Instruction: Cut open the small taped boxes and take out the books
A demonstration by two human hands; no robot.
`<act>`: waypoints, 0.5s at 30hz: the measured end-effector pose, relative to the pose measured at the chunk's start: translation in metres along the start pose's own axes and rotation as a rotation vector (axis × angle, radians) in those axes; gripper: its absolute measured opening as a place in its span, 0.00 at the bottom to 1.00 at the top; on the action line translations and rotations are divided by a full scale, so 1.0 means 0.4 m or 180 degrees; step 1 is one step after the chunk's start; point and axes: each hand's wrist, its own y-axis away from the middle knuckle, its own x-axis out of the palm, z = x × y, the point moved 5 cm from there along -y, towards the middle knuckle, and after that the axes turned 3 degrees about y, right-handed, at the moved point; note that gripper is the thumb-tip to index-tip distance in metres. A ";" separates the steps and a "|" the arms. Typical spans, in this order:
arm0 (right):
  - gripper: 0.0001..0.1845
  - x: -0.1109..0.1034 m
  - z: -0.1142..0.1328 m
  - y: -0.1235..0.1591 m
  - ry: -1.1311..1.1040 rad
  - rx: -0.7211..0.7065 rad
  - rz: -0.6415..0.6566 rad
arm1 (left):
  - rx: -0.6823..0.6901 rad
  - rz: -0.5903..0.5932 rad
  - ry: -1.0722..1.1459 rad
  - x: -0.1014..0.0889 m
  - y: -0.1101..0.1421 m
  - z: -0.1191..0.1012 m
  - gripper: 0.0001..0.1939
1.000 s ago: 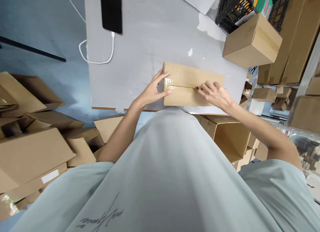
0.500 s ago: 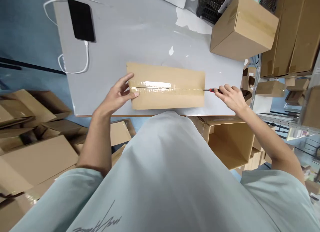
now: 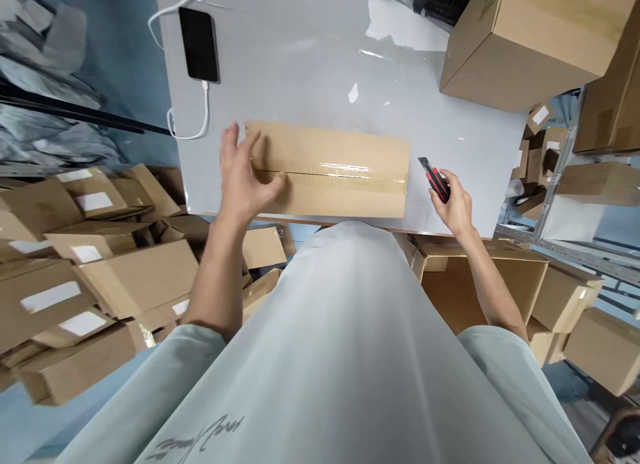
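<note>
A long cardboard box (image 3: pixel 330 147) lies along the table's front edge, with clear tape over its lengthwise seam. A dark slit runs along much of that seam. My left hand (image 3: pixel 245 177) is at the box's left end, thumb and fingers spread apart over the top; whether they touch the cardboard I cannot tell. To the right of the box, my right hand (image 3: pixel 456 207) is closed around a red and black utility knife (image 3: pixel 437 183). The knife's tip points up and left, clear of the box.
On the grey table (image 3: pixel 300 71) a black phone (image 3: pixel 199 45) lies on a white cable at the back left. A larger cardboard box (image 3: pixel 520 57) stands back right. Cardboard boxes (image 3: pixel 140 271) pile up on the left, and an open box (image 3: pixel 480 284) sits below the table's right front.
The knife has come away from the box's right end and turned upward. My left hand has opened wider and shifted onto the left end's top. The view has swung slightly.
</note>
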 end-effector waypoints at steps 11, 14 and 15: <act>0.30 -0.099 0.117 -0.023 0.1186 -0.1164 0.0573 | 0.0923 0.1301 0.0422 0.320 -0.170 -0.305 0.57; 0.31 -0.094 0.130 -0.039 0.1349 -0.1304 0.0666 | 0.0974 0.1365 0.0493 0.324 -0.209 -0.284 0.57; 0.32 -0.090 0.136 -0.045 0.1373 -0.1360 0.0686 | 0.1020 0.1364 0.0518 0.324 -0.215 -0.280 0.57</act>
